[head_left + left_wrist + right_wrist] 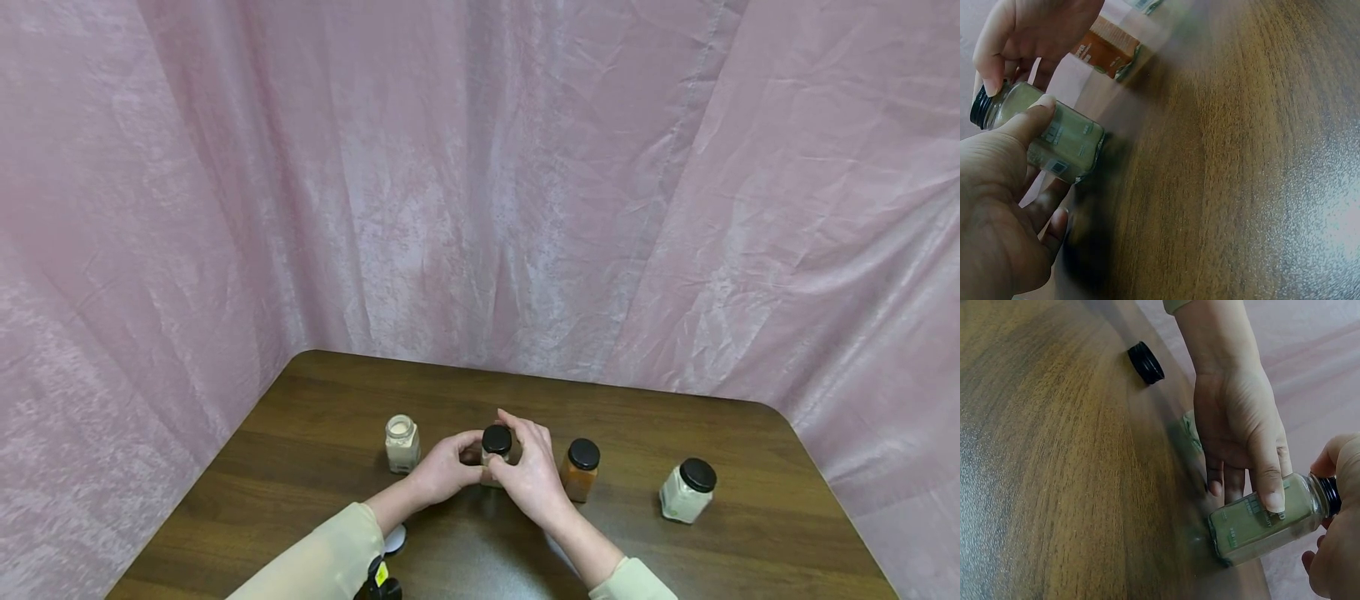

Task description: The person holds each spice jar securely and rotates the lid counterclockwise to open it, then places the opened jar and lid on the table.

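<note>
Between my hands stands a square glass jar of greenish-beige powder, with a black screw lid. My left hand grips the jar's body, its thumb across the printed side in both wrist views. From the other side my right hand holds the black lid between thumb and fingers; the lid sits on the jar's neck. Left of the hands, a jar of pale powder stands with its mouth uncovered. A loose black lid lies on the table near my left forearm.
A jar of orange-brown powder with a black lid stands just right of my right hand. Farther right is a lidded jar of whitish powder. All stand on a brown wooden table, with a pink curtain behind it.
</note>
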The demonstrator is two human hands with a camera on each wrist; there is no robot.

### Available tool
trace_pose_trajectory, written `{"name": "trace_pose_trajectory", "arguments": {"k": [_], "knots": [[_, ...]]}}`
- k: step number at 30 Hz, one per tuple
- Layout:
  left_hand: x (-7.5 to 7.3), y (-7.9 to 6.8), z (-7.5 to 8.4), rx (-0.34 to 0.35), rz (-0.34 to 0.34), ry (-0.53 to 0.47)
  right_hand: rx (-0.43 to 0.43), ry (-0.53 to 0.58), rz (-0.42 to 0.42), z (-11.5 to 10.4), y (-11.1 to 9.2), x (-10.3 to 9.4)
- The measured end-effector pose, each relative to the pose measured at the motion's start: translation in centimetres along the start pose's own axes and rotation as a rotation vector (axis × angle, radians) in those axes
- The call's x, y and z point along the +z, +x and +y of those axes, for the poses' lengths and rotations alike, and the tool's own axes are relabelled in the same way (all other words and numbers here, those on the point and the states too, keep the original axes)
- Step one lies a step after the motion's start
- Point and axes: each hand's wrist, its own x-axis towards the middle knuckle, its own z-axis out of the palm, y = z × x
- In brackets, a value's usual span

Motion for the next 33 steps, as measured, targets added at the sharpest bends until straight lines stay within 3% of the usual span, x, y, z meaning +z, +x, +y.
{"name": "trace_pose_trajectory", "arguments": {"k": [8, 17, 26, 33], "knots": [[0.06, -0.04, 0.09, 0.002, -0.004, -0.019, 0.051, 0.039, -0.005, -0.12, -0.14, -0.14], [-0.11, -0.02, 0.07, -0.012, -0.006, 0.044, 0.036, 0.019, 0.031, -0.08, -0.38, -0.14], [-0.10, -0.09, 0.22, 0.014, 0.000, 0.033, 0.073, 0.026, 0.040, -0.20, -0.51, 0.06], [-0.08, 0.04, 0.08, -0.009, -0.007, 0.029, 0.064, 0.021, 0.056, -0.04, -0.41, 0.14]]}}
